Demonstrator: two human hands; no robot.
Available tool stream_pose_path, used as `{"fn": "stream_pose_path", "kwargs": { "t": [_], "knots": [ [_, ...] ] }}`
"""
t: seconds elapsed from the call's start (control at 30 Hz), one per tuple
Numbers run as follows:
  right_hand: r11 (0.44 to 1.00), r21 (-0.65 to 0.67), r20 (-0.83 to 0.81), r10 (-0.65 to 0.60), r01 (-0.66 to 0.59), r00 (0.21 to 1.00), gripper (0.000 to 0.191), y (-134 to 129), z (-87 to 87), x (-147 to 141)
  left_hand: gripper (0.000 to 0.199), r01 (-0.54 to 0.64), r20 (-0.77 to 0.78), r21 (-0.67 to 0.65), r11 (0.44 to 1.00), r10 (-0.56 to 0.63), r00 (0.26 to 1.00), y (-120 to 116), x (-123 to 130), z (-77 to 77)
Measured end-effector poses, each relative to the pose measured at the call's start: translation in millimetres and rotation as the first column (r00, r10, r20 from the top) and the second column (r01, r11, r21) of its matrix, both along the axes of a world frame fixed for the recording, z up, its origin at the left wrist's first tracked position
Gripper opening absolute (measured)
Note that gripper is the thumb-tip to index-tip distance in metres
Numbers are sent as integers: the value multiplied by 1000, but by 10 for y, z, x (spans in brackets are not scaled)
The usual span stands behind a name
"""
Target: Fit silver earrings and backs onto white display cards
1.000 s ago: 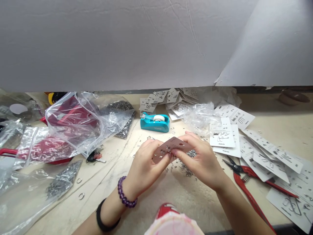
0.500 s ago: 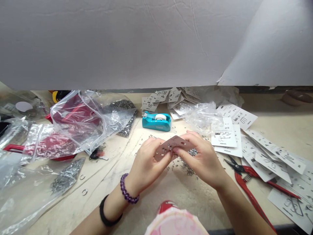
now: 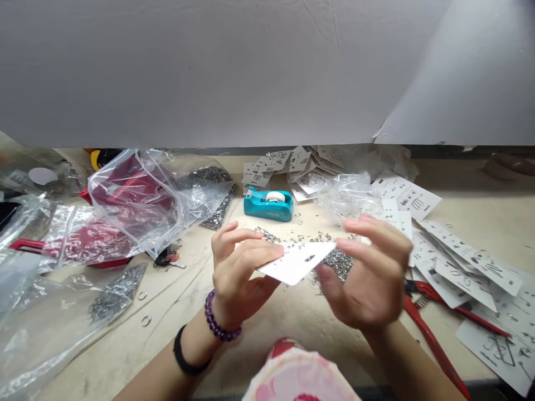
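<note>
Between the thumb and fingers of my left hand (image 3: 244,270) a white card (image 3: 297,264) is pinched at its left edge, lying nearly flat in the air with small metal pieces on it. My right hand (image 3: 368,270) is beside the card's right corner, thumb and fingers spread apart and holding nothing. Beneath and behind the card, a pile of tiny silver pieces (image 3: 339,264) lies on the table (image 3: 276,340). A teal tape dispenser (image 3: 268,206) stands beyond my hands.
Red-handled cutters (image 3: 434,340) and overlapping cards (image 3: 472,262) lie at the right. More cards (image 3: 309,167) and a crumpled clear bag (image 3: 349,195) are at the back. Plastic bags (image 3: 137,206) with red items and metal pieces cover the left. Two rings (image 3: 146,321) lie near them.
The card has tipped flatter, showing a bright white face. My right hand has let go of it and opened, moving right. My left hand keeps its hold, its fingers now on top.
</note>
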State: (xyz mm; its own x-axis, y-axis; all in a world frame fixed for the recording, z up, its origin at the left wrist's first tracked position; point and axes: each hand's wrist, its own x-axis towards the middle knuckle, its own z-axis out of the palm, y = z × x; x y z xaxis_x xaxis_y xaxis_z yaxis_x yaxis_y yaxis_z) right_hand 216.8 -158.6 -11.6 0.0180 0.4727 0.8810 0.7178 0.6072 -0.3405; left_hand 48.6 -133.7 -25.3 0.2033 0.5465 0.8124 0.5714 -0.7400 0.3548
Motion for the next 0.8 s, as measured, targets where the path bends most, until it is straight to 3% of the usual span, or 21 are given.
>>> {"fn": "stream_pose_path", "kwargs": {
  "t": [0.1,0.23,0.37,0.5,0.57,0.67,0.73,0.8],
  "knots": [
    [972,203,-249,-70,123,966,32,40,-16,11,21,-47,132,-57,997,54,990,16,2,-21],
    [887,407,-382,-54,221,922,28,121,-65,45,18,-105,239,-202,974,153,959,39,-30,-76],
    [843,464,-344,-113,273,932,29,148,-103,87,20,-135,289,-296,946,223,931,43,-58,-130],
    [809,435,-334,-263,396,905,24,146,-72,87,20,-126,315,-322,938,231,921,40,-57,-154],
    [798,451,-329,-268,400,906,24,145,-45,71,21,-110,323,-338,935,225,919,40,-59,-166],
    [819,457,-328,-207,347,922,23,118,-17,40,23,-64,360,-372,926,208,910,39,-59,-170],
    [880,386,-305,-162,277,939,22,78,-4,21,21,-28,394,-385,923,191,899,38,-45,-148],
    [956,265,-219,-64,123,974,21,36,7,4,20,32,448,-416,909,174,877,41,-15,-103]
  ]
}}
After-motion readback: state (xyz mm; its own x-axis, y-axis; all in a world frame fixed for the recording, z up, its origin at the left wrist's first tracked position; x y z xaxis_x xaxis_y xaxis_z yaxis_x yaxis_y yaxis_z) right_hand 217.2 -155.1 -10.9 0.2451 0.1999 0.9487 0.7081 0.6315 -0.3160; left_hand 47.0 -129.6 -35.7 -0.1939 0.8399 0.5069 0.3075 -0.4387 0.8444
